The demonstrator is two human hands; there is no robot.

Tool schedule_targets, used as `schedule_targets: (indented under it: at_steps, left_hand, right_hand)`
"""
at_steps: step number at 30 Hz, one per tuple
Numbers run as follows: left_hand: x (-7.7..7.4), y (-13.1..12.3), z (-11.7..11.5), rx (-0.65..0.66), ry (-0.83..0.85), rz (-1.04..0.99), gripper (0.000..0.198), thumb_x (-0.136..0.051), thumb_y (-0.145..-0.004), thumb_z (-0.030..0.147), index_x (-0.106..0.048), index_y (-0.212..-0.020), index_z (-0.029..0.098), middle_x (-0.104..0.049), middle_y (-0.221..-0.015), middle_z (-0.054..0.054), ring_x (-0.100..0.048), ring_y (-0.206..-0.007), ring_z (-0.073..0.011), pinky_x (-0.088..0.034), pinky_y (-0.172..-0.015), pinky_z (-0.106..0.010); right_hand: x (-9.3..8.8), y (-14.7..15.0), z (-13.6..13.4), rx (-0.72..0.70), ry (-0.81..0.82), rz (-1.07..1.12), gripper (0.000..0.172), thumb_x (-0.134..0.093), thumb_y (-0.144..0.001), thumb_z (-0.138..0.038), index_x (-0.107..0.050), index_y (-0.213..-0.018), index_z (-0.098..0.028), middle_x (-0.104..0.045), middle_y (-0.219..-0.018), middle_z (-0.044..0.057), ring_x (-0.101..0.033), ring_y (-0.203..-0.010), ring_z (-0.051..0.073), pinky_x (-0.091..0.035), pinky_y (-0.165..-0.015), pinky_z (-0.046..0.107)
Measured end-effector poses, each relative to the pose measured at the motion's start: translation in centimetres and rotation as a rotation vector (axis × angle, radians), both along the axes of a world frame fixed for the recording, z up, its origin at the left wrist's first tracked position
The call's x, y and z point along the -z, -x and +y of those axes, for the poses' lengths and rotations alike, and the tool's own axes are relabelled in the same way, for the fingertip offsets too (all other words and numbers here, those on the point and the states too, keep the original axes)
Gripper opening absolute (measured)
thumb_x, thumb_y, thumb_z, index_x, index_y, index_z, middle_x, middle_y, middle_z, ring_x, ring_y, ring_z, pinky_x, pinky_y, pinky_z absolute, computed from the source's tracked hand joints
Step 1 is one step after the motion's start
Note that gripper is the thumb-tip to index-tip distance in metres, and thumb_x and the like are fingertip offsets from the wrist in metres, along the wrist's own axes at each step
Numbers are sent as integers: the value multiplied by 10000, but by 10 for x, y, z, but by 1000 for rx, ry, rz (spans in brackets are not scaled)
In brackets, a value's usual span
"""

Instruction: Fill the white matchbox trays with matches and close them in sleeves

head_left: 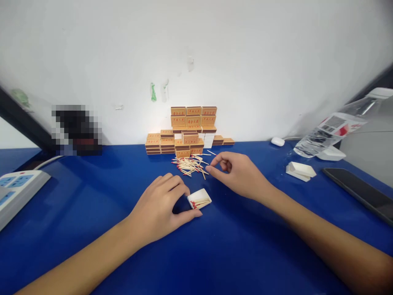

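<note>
A small white matchbox tray [199, 196] lies on the blue table with several red-headed matches inside. My left hand [164, 200] grips it from the left, the forefinger at its far corner and the thumb along its near edge. Beyond the tray is a loose pile of matches [188, 164], their heads pointing various ways. At the pile's right edge, my right hand [235, 172] has thumb and forefinger brought together in a pinch, at the end of one match. The other fingers of that hand are curled in.
Stacked yellow-brown matchboxes [193, 121] stand behind the pile against the white wall. On the right are a white folded box [301, 170], a tilted water bottle [328, 127], a white earbud case [278, 141] and a dark phone [359, 190]. A power strip [21, 188] sits on the left.
</note>
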State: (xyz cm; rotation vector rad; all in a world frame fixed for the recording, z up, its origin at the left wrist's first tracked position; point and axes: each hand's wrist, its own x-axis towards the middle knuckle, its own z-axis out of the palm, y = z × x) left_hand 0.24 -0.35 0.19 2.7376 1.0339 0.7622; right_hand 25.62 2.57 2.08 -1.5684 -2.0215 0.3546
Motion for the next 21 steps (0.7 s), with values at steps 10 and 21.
schedule_targets:
  at_steps: [10,21]
  left_hand:
    - [0,0,-1,-2,5,19,346,-788,-892,502,-670,-961,184,-689,-956,-38,-590,-866,-230,-462,-796,-410]
    - [0,3,2,-20,50,4,328,-788,-893,489,-666,-959,192,-693,-956,-34,-598,-892,-234,-473,-821,-414]
  right_hand:
    - [11,9,9,-21,154,-210,146,-630,-943,-312,-675,-852,-207,-687,-838,35,-587,-721,185,-381,-636,318]
    - [-12,-26,-3,-373,299,-94,280,-560,-1028,-466,-648,-934,-217,-621,-807,2,-523,-689,158,-395,-624,288]
